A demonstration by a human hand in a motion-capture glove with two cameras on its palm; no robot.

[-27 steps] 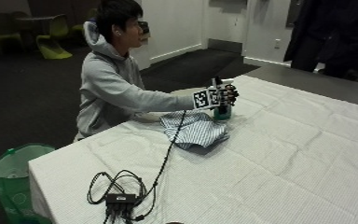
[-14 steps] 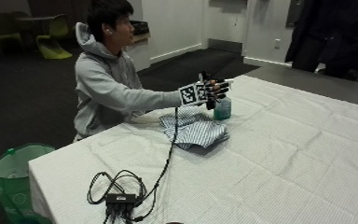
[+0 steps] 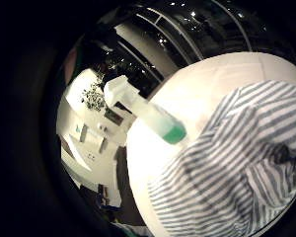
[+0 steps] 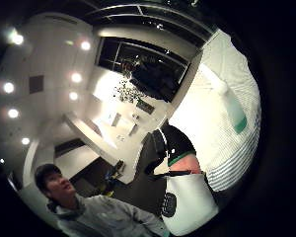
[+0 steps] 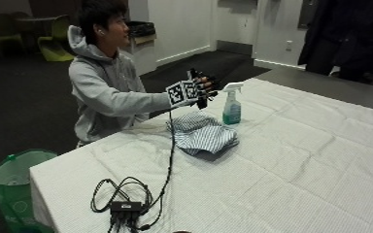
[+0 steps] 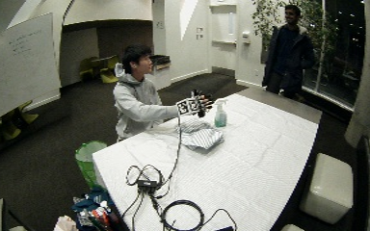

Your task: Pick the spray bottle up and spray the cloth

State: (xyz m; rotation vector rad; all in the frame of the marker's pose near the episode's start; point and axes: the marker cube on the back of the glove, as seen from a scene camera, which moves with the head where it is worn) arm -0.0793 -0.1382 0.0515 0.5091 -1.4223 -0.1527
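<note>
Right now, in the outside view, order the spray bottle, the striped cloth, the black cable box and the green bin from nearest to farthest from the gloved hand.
1. Spray bottle: upright on the table, just beside the raised gloved right hand, not held.
2. Striped cloth: crumpled on the table below the hand.
3. Black cable box: near the table's front edge.
4. Green bin: on the floor beside the table.

you have the spray bottle (image 5: 231,103) standing on the table (image 5: 303,160), just beside the cloth (image 5: 201,134). your right hand (image 5: 199,89) hangs raised above the cloth, apart from the bottle.
</note>
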